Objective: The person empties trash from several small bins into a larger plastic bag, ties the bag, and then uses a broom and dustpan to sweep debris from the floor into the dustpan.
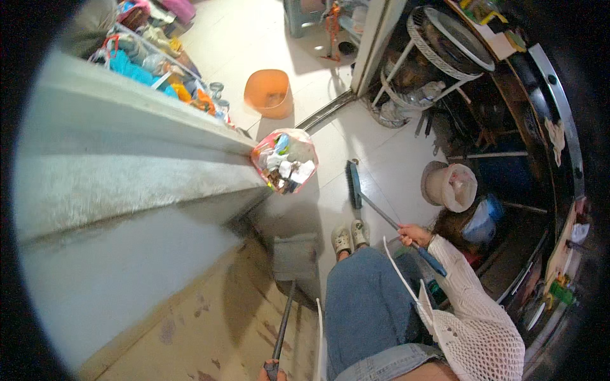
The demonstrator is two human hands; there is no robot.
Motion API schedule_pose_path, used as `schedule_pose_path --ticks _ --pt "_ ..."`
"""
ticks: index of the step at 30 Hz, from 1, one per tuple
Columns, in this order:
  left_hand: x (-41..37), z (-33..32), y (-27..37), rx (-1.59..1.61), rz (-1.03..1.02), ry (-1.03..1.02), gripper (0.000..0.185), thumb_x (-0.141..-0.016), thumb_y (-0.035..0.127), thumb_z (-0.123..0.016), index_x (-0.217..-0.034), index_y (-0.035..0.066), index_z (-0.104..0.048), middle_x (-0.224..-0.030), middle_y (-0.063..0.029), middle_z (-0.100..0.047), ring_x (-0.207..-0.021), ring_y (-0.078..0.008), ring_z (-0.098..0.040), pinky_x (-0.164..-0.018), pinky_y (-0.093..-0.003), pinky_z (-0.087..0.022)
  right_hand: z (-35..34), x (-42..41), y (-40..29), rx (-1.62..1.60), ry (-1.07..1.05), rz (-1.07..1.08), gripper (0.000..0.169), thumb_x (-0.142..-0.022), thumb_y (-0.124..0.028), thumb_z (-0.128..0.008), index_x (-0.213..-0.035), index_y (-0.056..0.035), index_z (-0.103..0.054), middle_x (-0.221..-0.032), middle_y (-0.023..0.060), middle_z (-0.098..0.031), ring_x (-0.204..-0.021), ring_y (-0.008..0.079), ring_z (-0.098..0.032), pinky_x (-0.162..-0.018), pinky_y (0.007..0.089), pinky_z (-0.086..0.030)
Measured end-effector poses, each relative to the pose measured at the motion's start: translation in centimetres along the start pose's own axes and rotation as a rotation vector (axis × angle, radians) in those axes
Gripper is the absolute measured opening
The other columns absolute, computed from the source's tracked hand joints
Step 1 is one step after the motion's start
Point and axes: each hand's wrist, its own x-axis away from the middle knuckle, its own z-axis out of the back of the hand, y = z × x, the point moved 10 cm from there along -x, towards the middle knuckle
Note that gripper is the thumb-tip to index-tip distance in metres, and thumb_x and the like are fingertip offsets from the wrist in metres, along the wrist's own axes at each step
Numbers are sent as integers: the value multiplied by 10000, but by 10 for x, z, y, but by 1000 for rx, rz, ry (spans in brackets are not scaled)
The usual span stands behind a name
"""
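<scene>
My right hand (413, 235) is closed around the grey handle of a broom (355, 185), whose dark bristles rest on the pale tiled floor in front of my clogs (351, 235). At the bottom edge, my left hand (272, 371) grips the dark handle of a long-handled grey dustpan (295, 257), which hangs low beside my legs at the left. A small brownish thing (355, 162) lies at the far end of the broom head. Beyond the dustpan, by the wall's corner, a bin lined with a bag is full of mixed rubbish (286, 164).
An orange bin (269, 95) stands past the door track (329, 112). At the right are a white round rack (419, 62), a small lined bin (460, 188) and a cluttered shelf. A thick wall (133, 176) bounds the left, with a heaped crate (157, 57) behind it.
</scene>
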Motion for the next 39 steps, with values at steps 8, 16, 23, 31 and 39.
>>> schedule_pose_path --ticks 8,16,23,31,39 --pt "-45 -49 46 50 97 -102 250 -767 124 -625 -993 41 -559 -572 1 -481 -402 -77 -393 -376 -229 -322 -88 14 -94 -59 -471 485 167 -919 -196 -424 -847 -47 -402 -563 -35 -353 -394 35 -297 -329 179 -266" --pt "-68 -90 98 48 188 -119 263 -793 154 -588 -1021 29 -548 -632 -7 -502 -526 -92 -445 -473 -243 -367 -41 -26 -58 -318 -421 274 310 -927 -288 -398 -690 -89 -392 -525 -53 -334 -403 39 -328 -371 179 -293" --pt "-72 -120 131 -59 273 -240 275 -805 132 -535 -1047 2 -550 -763 -37 -553 -640 -110 -479 -577 -257 -408 -2 44 23 -789 -492 71 121 -903 -196 -456 -892 -76 -467 -637 9 -437 -482 70 -381 -394 193 -316" --pt "-97 -159 102 -145 107 -265 240 -754 65 -525 -989 16 -534 -681 -20 -498 -586 -93 -444 -539 -235 -361 86 83 -62 661 545 593 485 -862 -82 -474 -1317 -25 -316 -647 72 -513 -500 113 -477 -399 277 -388" --pt "-144 -194 101 -134 -80 -289 194 -639 21 -537 -824 8 -593 -560 24 -395 -488 -55 -322 -453 -202 -292 105 -10 -101 1535 807 329 559 -840 -89 -426 -1341 35 -211 -612 129 -565 -518 254 -551 -414 387 -415"
